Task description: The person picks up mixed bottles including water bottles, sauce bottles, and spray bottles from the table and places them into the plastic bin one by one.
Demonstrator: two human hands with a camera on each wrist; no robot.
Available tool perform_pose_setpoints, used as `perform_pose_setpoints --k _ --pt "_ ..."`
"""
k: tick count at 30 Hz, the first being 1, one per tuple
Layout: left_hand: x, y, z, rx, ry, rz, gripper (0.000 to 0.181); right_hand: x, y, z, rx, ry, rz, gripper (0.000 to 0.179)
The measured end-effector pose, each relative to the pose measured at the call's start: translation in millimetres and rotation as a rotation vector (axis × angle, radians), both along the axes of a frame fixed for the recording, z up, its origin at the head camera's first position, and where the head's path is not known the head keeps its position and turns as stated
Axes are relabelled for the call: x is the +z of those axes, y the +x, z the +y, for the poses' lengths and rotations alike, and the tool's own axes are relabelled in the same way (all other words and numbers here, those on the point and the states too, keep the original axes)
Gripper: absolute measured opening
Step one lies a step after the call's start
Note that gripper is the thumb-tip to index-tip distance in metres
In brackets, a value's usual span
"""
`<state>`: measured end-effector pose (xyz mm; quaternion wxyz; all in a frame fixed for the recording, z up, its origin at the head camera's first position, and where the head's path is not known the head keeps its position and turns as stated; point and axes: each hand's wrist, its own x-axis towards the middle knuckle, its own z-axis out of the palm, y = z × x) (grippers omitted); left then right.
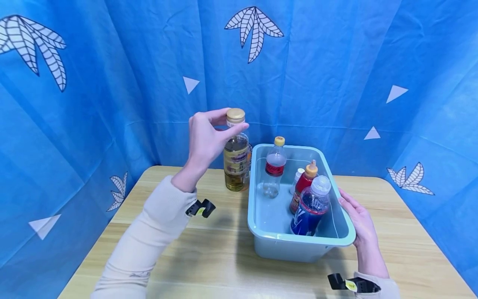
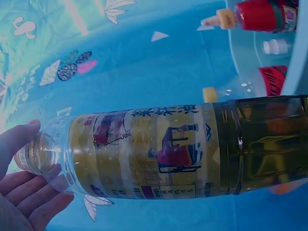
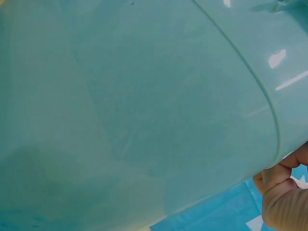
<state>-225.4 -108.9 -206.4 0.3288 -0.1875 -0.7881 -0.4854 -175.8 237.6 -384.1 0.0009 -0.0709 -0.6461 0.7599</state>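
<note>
My left hand [image 1: 209,135] pinches the neck of a cooking oil bottle [image 1: 236,162], just below its gold cap. The bottle is upright, left of the light blue plastic bin [image 1: 278,236]; whether its base touches the table I cannot tell. In the left wrist view its yellow label [image 2: 139,154] faces the camera. My right hand [image 1: 360,220] grips the bin's right rim, with curled fingers seen in the right wrist view. Inside the bin stand a clear bottle with a red label [image 1: 275,170], a red sauce bottle [image 1: 304,187], a blue-labelled drink bottle [image 1: 310,207] and a small white-capped bottle [image 1: 297,179].
The wooden table [image 1: 209,257] runs in front of and beside the bin. A blue patterned curtain [image 1: 317,83] closes off the back and both sides. Something partly orange [image 1: 249,154] shows behind the oil bottle, mostly hidden.
</note>
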Motion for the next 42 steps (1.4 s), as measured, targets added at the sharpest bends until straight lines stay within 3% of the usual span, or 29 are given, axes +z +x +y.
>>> perform_pose_setpoints --k 8,17,33,42 --pt "16.3 6.0 15.4 -0.034 -0.004 -0.007 0.042 -0.4 -0.5 1 -0.002 0.005 0.01 0.059" --pt "19.5 3.9 30.1 -0.096 0.027 0.014 0.04 0.0 -0.3 1 -0.009 0.014 -0.003 0.061" --pt "-10.4 -9.8 57.7 -0.213 0.105 0.026 0.037 -0.1 -1.2 0 -0.013 0.023 -0.007 0.063" --pt "-38.1 -13.3 65.0 -0.213 0.146 0.004 0.035 -2.0 -1.5 -1 -0.025 0.014 0.009 0.06"
